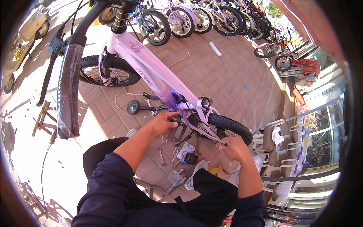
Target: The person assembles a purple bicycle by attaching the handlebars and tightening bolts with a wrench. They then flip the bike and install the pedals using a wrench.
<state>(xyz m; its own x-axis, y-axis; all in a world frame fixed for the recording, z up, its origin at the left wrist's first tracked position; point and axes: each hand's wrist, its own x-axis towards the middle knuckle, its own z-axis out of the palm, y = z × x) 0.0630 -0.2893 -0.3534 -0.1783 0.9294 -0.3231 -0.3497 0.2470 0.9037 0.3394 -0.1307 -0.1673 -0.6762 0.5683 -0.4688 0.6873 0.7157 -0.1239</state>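
A pink and purple bicycle [162, 77] stands in front of me, its rear wheel [234, 126] to the right. My left hand [163, 123] is at the purple lower frame by the crank, index finger and thumb apart, nothing visible held between them. Beside its fingertips is a dark pedal-like part [179, 130]. My right hand [234, 148] is closed at the rear end of the frame, beside the rear wheel's hub. Its curled fingers hide what they grip. Toward the upper left are the plastic-wrapped handlebar grip [69, 90] and the front wheel [124, 72].
On the brick paving lie a small black wheel on an arm [133, 107], a wrench [161, 156], a black box-like part [191, 158] and yellow tape [216, 172]. Several parked bicycles [181, 22] line the back. Stacked child seats [269, 138] stand at right, a scooter [28, 32] far left.
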